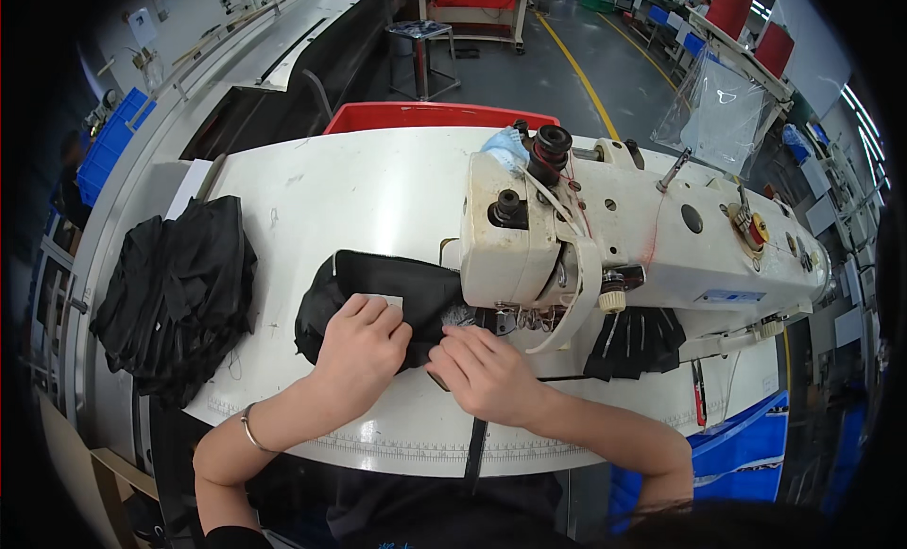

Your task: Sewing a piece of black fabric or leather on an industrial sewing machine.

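Note:
A black fabric piece (402, 273), shaped like a small pouch, lies on the white sewing table left of the sewing machine's needle area (524, 317). My left hand (364, 352) has its fingers curled down on the fabric, beside a small white label (385, 301). With fingers pinched together, my right hand (487, 371) grips the fabric's right edge just in front of the presser foot. A greyish fuzzy patch (459, 316) shows between that hand and the machine. My fingertips are partly hidden in the cloth.
The white sewing machine (661, 223) fills the table's right side. A pile of black fabric pieces (179, 294) lies at the left. More black cloth (635, 343) and a red-and-black tool (699, 393) lie at the right. Beyond the far edge stands a red bin (435, 116).

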The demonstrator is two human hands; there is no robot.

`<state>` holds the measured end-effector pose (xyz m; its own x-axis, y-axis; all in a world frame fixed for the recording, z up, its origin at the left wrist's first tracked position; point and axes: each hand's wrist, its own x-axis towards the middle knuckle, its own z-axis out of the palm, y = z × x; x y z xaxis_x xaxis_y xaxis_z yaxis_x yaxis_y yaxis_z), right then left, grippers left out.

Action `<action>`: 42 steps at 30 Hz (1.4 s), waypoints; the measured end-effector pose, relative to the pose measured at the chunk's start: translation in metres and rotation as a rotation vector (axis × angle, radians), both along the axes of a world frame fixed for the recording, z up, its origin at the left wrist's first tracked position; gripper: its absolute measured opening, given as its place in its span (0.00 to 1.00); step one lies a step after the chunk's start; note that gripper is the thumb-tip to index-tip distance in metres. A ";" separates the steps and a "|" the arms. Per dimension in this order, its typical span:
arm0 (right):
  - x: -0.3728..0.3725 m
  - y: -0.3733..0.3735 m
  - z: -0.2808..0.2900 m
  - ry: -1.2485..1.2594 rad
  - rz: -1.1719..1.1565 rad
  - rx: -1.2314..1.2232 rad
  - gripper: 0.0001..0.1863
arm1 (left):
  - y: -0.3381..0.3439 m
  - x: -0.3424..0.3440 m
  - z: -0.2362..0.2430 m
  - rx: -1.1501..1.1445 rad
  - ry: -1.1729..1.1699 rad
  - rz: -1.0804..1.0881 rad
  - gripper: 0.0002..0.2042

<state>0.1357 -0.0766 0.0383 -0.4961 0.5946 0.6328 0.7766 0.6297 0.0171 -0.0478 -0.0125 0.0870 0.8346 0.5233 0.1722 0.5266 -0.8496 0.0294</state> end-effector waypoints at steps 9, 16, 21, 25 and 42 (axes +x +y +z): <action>0.015 -0.010 -0.002 0.194 0.077 -0.296 0.15 | -0.012 -0.004 -0.010 -0.208 -0.375 -0.091 0.09; 0.008 -0.006 0.006 0.085 -0.057 -0.127 0.17 | -0.019 -0.002 -0.008 -0.163 -0.282 0.000 0.08; 0.007 -0.041 0.011 -0.079 0.106 0.083 0.16 | -0.028 0.004 -0.011 -0.043 -0.377 -0.028 0.17; -0.007 -0.028 -0.007 -0.094 -0.042 -0.601 0.22 | -0.031 0.024 -0.022 0.062 -0.334 -0.189 0.20; 0.036 -0.017 -0.009 -0.030 -0.072 -0.448 0.18 | -0.033 0.018 -0.046 0.243 -0.291 -0.288 0.16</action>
<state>0.1721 -0.0938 0.0292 -0.4579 0.8400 0.2910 0.8218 0.5249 -0.2219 -0.0303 -0.0453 0.0414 0.8388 0.1930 0.5090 0.2677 -0.9604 -0.0770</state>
